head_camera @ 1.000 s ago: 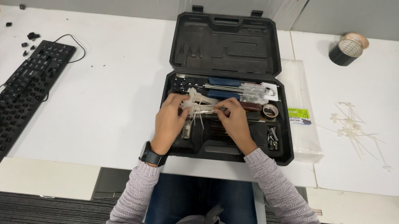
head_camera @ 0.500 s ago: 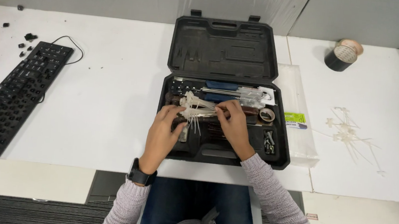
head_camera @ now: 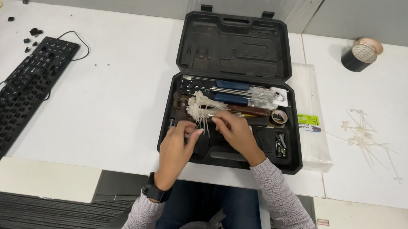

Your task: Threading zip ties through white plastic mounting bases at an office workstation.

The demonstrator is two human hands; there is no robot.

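Since a second ago, both hands have drawn back toward me from the case's middle. My right hand [head_camera: 234, 131] pinches the bundle of white cable ties [head_camera: 201, 106] at their tails; my left hand [head_camera: 176, 144] rests loosely curled at the case's near left, whether holding anything I cannot tell. The open black tool case [head_camera: 239, 39] sits near the white table's [head_camera: 103, 97] front edge, with open room between it and the keyboard [head_camera: 19, 92]. Loose ties [head_camera: 364, 139] and tape rolls [head_camera: 361, 54] lie well apart, right.
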